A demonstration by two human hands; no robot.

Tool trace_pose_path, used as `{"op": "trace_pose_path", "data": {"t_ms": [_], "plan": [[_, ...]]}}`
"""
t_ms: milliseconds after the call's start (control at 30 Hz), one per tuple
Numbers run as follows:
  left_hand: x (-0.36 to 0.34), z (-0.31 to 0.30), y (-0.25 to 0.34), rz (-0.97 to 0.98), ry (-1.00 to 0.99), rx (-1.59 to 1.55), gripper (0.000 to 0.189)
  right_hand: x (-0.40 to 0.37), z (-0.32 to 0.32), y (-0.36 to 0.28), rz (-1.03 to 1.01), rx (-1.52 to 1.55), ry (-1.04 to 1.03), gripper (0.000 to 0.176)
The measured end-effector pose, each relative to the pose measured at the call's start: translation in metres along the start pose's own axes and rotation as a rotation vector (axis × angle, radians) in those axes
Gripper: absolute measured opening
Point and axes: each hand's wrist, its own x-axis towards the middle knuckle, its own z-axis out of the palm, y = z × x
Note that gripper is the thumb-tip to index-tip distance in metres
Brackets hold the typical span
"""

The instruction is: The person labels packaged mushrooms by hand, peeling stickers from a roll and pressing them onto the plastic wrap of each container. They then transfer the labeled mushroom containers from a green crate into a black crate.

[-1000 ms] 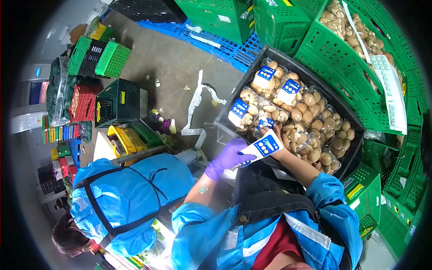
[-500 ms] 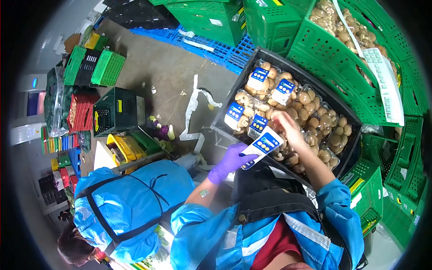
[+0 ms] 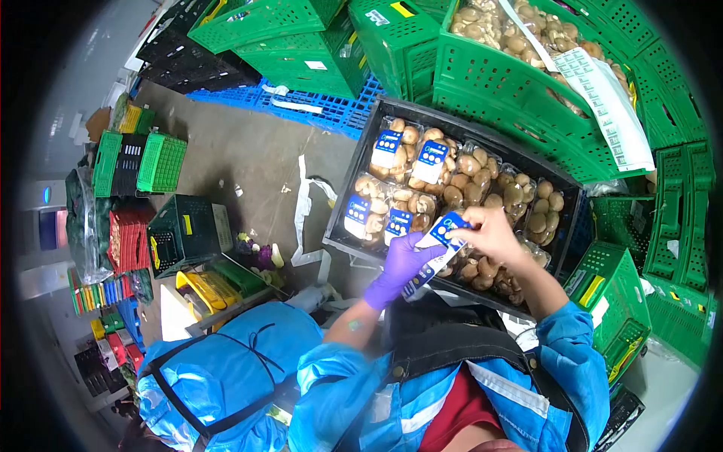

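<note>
My left hand (image 3: 398, 267), in a purple glove, is wrapped around a stack of blue-and-white labels (image 3: 452, 224). My bare right hand (image 3: 493, 233) pinches the upper end of the top label between thumb and fingers. Both hands are over the near side of a black crate (image 3: 482, 135) filled with clear packs of brown mushrooms (image 3: 468, 177). Several packs on the crate's left side carry a blue-and-white label (image 3: 431, 160). The packs to the right show none on top.
Behind the black crate stands a green crate (image 3: 497, 83) of mushrooms, with a long printed label sheet (image 3: 602, 105) draped over it. More green crates (image 3: 614, 309) are on the right. Paper strips (image 3: 301, 218) litter the floor. A person in blue (image 3: 233, 369) is close on my left.
My right hand has come from above the mushroom packs to the label stack and closed on the top label's end. My view has shifted, so the crate appears further left and lower.
</note>
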Motion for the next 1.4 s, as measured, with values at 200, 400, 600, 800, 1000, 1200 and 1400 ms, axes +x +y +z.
{"op": "trace_pose_path", "data": {"t_ms": [200,400,600,800,1000,1200,1400], "plan": [[-0.007,-0.03,-0.022,-0.173,0.068,0.224,0.026,0.076,-0.036,0.091,0.156,-0.114,0.097,0.032],[-0.021,-0.027,-0.01,-0.103,0.083,0.25,0.018,0.091,-0.014,0.112,0.35,-0.798,0.023,0.076],[-0.012,-0.025,-0.031,0.037,0.081,0.254,0.016,0.072,-0.006,0.108,-0.012,-0.825,0.289,0.074],[-0.014,-0.006,-0.021,0.42,0.118,0.429,0.013,0.062,-0.01,0.085,-0.244,-0.98,0.362,0.052],[-0.024,-0.023,-0.047,0.688,0.047,0.821,0.014,-0.004,0.021,0.031,0.153,0.341,-0.28,0.044],[-0.051,-0.011,-0.043,0.428,0.266,0.897,0.047,-0.055,0.046,0.014,-0.014,0.176,-0.151,0.027],[-0.061,0.002,-0.061,0.087,-0.093,0.216,0.044,-0.08,0.062,0.015,-0.261,-0.105,-0.118,0.036]]}}
